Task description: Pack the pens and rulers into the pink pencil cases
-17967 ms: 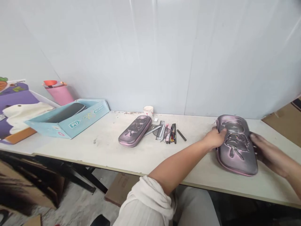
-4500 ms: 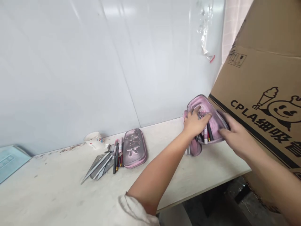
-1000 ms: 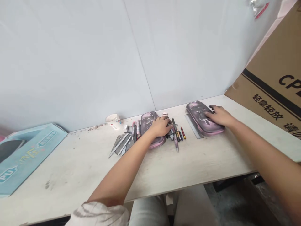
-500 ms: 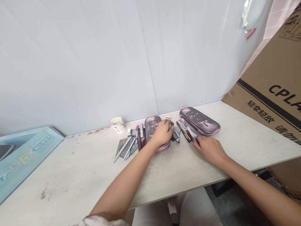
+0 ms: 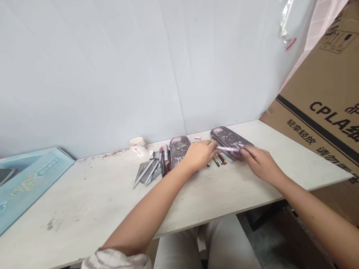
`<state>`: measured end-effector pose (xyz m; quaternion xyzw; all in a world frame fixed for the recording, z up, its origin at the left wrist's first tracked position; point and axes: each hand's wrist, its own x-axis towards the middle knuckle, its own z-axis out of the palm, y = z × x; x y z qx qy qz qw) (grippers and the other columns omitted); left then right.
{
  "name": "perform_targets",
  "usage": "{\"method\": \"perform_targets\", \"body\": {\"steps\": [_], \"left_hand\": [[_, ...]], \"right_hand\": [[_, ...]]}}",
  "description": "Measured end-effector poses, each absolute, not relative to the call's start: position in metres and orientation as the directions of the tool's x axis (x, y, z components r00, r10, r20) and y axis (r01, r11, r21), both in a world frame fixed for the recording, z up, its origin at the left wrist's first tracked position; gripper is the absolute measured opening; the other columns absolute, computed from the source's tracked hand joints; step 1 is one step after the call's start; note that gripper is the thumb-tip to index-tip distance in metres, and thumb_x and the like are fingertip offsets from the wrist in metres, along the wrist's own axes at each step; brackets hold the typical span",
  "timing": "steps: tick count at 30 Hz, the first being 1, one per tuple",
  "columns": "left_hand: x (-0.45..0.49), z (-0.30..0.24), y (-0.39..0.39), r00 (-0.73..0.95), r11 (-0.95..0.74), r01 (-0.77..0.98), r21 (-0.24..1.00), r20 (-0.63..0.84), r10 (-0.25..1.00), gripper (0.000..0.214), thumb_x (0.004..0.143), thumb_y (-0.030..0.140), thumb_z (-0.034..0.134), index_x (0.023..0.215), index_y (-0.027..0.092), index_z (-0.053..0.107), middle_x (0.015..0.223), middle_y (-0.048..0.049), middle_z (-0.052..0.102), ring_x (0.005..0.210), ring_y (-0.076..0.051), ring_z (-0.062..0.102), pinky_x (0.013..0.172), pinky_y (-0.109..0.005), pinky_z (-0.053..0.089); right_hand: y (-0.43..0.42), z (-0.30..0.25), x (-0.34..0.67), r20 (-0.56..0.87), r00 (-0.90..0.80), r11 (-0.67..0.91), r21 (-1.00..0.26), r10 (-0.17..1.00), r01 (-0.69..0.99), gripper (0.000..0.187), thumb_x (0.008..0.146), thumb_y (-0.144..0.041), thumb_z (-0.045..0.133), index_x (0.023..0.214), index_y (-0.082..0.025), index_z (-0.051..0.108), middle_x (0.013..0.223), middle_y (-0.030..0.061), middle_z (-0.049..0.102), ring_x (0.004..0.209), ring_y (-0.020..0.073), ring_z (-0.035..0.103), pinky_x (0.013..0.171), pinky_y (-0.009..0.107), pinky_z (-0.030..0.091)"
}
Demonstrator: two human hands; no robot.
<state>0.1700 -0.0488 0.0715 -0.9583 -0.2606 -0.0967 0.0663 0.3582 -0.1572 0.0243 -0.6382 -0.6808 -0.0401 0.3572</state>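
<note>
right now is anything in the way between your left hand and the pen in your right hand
Nothing visible stands in the way. The pen reaches from the right hand across the pencil case, and its free tip sits just short of the left hand. The case lies beneath the pen, not between them.
</note>
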Motion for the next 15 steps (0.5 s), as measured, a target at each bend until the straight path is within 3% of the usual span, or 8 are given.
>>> {"method": "perform_targets", "body": {"steps": [2,6,8,10,13,15], "left_hand": [[0.173,0.073,-0.051,0.846,-0.869,0.494,0.044,0.205,0.491,0.034,0.092,0.037,0.028,0.094,0.018,0.056,0.087,-0.0069,0.061,0.083,-0.020,0.058,0.070,-0.029,0.043],[0.180,0.072,-0.055,0.891,-0.813,0.391,0.432,0.042,0.451,0.041,0.093,0.035,0.021,0.074,0.017,0.053,0.066,-0.0015,0.055,0.065,-0.013,0.052,0.064,-0.025,0.042],[0.183,0.071,-0.056,0.893,-0.752,0.376,0.542,0.004,0.449,0.040,0.093,0.035,0.021,0.074,0.017,0.052,0.066,-0.0003,0.053,0.063,-0.012,0.049,0.063,-0.023,0.042],[0.186,0.070,-0.056,0.882,-0.732,0.389,0.559,0.004,0.472,0.034,0.092,0.033,0.025,0.078,0.017,0.052,0.070,-0.0002,0.054,0.065,-0.011,0.049,0.064,-0.023,0.042],[0.191,0.071,-0.056,0.859,-0.750,0.443,0.491,0.006,0.512,0.029,0.091,0.032,0.028,0.081,0.017,0.051,0.071,-0.0007,0.054,0.067,-0.012,0.049,0.066,-0.024,0.042],[0.195,0.073,-0.056,0.837,-0.759,0.481,0.439,0.026,0.546,0.028,0.091,0.032,0.029,0.082,0.018,0.051,0.071,-0.0010,0.055,0.067,-0.013,0.051,0.067,-0.025,0.042]], "right_hand": [[-0.159,0.025,0.369,0.587,0.040,0.188,-0.323,0.809,0.927,0.028,0.091,-0.033,0.031,0.086,-0.020,0.055,0.080,0.0061,0.061,0.074,0.0190,0.056,0.065,0.029,0.041],[-0.166,0.030,0.385,0.675,-0.109,0.187,-0.043,0.729,0.981,0.031,0.088,-0.019,0.032,0.099,-0.018,0.061,0.093,0.0096,0.065,0.085,0.0210,0.057,0.073,0.032,0.041],[-0.170,0.038,0.387,0.670,-0.170,0.233,-0.005,0.722,0.972,0.032,0.088,-0.020,0.034,0.104,-0.020,0.061,0.104,0.0089,0.065,0.092,0.0206,0.057,0.076,0.031,0.040],[-0.171,0.049,0.386,0.626,-0.129,0.228,-0.081,0.769,0.970,0.030,0.088,-0.030,0.038,0.109,-0.021,0.059,0.104,0.0077,0.065,0.090,0.0204,0.059,0.073,0.029,0.041],[-0.168,0.062,0.383,0.487,0.073,0.047,-0.230,0.870,0.972,0.036,0.088,-0.045,0.038,0.097,-0.020,0.063,0.076,0.0055,0.067,0.070,0.0203,0.060,0.061,0.028,0.038],[-0.164,0.068,0.384,0.442,0.128,0.010,-0.297,0.888,0.955,0.037,0.089,-0.042,0.034,0.088,-0.020,0.063,0.067,0.0043,0.064,0.065,0.0194,0.059,0.059,0.028,0.036]]}}
